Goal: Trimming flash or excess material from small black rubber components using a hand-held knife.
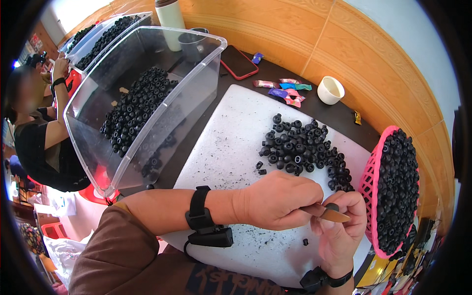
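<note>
- A small black rubber piece [332, 207] sits pinched in the fingers of the right hand [339, 228], held just above the near edge of the white board [226, 147].
- The left hand [278, 200] is closed around a knife [330, 214], its brownish blade lying right against that piece; the handle is hidden in the fist.
- Judging by this, the trimming step is in hand: blade on rubber, one piece at a time.
- Next move calls for a short, controlled cut, with the blade kept clear of the right thumb, which sits very close.
- Just beyond the hands, a loose heap of black rubber pieces [300, 145] lies on the board, with a few strays [260, 167] apart from it.
- To the right, a pink basket [368, 187] stands heaped with more of them, touching the board's edge.
- To the left, a clear plastic bin [147, 142] leans tilted, black pieces piled inside.
- Farther back: a red phone [239, 62], some candy wrappers [287, 90] and a white cup [330, 90].
- Another person [37, 137] works at the far left.
</note>
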`<control>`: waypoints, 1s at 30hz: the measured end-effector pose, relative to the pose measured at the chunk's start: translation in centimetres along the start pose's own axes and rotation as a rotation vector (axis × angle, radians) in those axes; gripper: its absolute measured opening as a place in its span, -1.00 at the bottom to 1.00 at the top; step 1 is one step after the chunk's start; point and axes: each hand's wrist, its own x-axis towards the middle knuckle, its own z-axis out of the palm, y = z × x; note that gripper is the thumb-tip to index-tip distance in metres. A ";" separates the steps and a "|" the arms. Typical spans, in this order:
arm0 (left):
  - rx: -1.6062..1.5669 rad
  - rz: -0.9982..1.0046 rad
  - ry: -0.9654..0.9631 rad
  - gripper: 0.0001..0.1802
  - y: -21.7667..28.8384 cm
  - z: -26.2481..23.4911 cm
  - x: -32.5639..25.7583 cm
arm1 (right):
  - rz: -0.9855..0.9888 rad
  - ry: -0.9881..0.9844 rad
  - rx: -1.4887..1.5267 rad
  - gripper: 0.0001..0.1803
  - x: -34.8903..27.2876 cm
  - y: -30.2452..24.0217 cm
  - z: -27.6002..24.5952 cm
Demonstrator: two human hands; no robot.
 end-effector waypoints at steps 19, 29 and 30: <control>0.219 0.051 0.025 -0.78 0.5 -0.1 0.0 | -0.006 -0.032 0.001 -0.66 -0.3 0.0 0.0; 0.303 -0.031 0.012 -0.72 1.1 0.1 0.0 | -0.050 0.015 -0.103 -0.67 -0.4 -0.1 0.2; 0.304 -0.032 0.013 -0.72 1.2 0.1 0.0 | -0.069 0.027 -0.127 -0.67 -0.4 -0.1 0.2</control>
